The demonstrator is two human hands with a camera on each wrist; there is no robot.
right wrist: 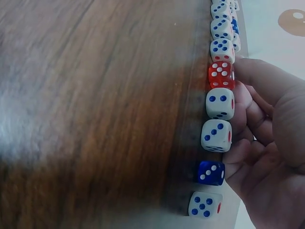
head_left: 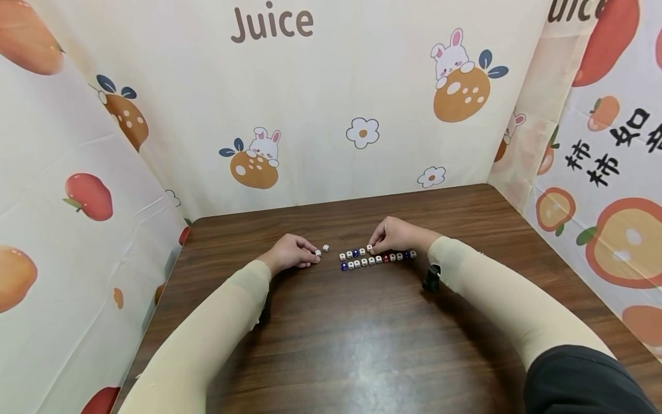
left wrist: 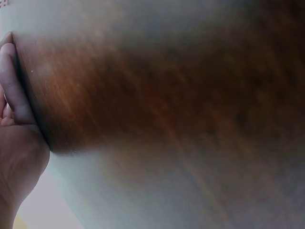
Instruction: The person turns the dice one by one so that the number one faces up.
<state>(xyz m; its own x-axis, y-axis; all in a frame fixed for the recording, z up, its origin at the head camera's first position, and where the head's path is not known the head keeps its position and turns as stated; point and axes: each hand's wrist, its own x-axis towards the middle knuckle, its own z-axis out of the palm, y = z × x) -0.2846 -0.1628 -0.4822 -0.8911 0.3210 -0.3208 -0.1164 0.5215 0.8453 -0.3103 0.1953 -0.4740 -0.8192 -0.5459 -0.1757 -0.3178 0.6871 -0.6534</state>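
Observation:
My left hand [head_left: 293, 252] pinches a white die [head_left: 318, 253] between thumb and fingers; a second white die [head_left: 326, 248] lies just beyond its fingertips. To the right, two rows of small dice run side by side. The nearer row is longer, mostly white, with a blue die [head_left: 344, 266] at its left end and a red die [right wrist: 221, 75] further along. Over the back row, my right hand [head_left: 395, 234] holds a white die [head_left: 369, 248] at its fingertips, at that row's right end. The right wrist view hides this die behind the hand and front row.
The dice stand on a brown wood-grain table [head_left: 320, 333]. A printed curtain [head_left: 320, 86] rises behind its far edge, with more hangings at left and right. A small black object [head_left: 431, 278] sits at my right wrist.

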